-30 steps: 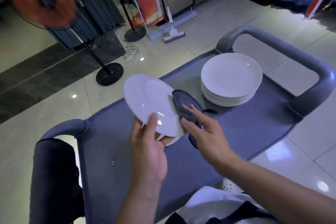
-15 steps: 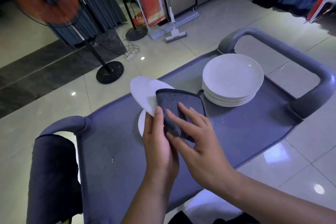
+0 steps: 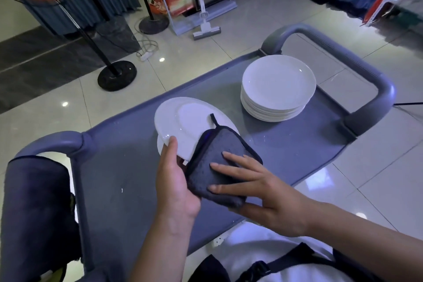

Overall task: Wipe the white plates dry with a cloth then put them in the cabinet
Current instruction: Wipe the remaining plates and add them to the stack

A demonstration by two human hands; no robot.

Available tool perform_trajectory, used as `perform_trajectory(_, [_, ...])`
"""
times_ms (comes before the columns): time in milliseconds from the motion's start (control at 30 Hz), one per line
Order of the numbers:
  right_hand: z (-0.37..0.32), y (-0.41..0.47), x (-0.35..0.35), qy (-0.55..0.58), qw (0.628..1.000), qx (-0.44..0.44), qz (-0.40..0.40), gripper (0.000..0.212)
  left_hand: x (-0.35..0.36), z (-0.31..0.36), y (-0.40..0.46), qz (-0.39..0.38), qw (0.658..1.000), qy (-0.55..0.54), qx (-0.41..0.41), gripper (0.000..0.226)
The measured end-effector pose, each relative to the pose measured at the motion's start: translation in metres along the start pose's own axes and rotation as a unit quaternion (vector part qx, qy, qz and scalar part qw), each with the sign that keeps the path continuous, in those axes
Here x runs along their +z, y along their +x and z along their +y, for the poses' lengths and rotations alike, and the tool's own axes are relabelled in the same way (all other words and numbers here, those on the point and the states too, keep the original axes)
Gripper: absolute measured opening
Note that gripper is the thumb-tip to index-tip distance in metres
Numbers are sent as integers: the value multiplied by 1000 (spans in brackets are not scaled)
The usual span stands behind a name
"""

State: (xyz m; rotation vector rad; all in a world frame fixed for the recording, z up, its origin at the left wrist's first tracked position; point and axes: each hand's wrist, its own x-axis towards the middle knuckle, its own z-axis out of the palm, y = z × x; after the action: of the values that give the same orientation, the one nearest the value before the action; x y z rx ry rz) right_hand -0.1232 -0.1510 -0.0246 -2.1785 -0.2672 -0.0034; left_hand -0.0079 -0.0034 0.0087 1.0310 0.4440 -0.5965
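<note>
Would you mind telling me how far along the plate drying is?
One plate is in hand: left hand grips it, right hand presses the cloth on. A plate lies beneath. The stack on the cart waits; no cabinet visible.

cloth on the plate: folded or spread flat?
Folded. The cloth sits doubled into a thick pad with a rounded fold, under the right hand.

Head-worn camera, looking forward and down, close over the cart top
</note>
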Motion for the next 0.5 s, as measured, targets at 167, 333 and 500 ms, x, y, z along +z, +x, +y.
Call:
perform_trajectory(167, [12,-31,-15,256,945,189,77,34,-15,14,10,11,999,-30,44,42])
perform_trajectory(333, [41,-56,-43,274,859,370,225,22,-32,19,8,-7,998,-34,43,39])
perform_trajectory(500, [65,-67,-37,-137,942,255,171,41,-37,12,4,-3,999,-40,8,39])
